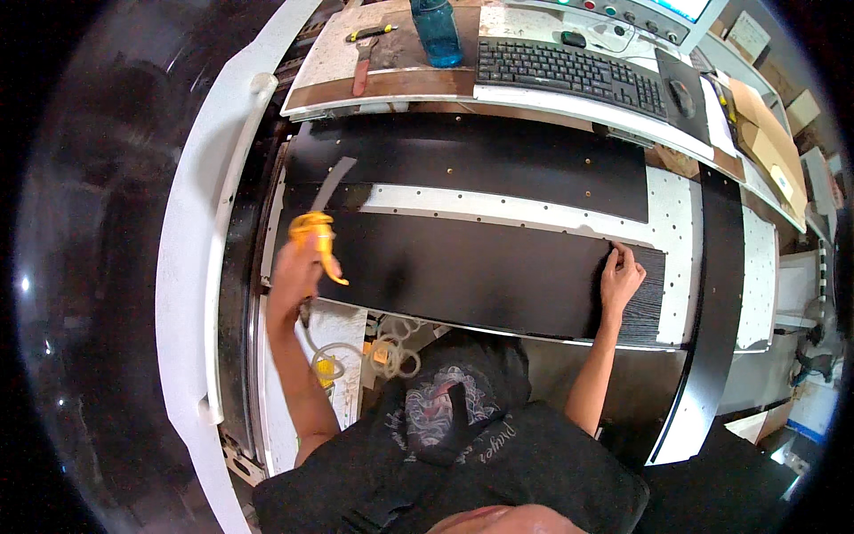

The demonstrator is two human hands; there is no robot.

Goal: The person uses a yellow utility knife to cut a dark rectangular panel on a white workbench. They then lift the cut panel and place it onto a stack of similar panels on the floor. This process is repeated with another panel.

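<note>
My left hand (298, 271) is closed around a yellow air blow gun (313, 224). Its grey nozzle (333, 185) points away from me over the left end of a long black panel (463, 271). A hose with pale coils (391, 351) hangs below that hand. This panel lies on top of a stack whose layered edges (645, 307) show at the right. With fingers bent together, my right hand (623, 280) grips the far edge of the black panel near its right end. The undersides of those fingertips are hidden.
Beyond the stack lies another black panel (471, 160) on a white perforated bed (680, 214). A dark crossbar (719, 258) stands at the right. On the far shelf are a keyboard (569, 76), a blue bottle (436, 36) and a mouse (681, 98). A white rail (236, 249) runs along the left.
</note>
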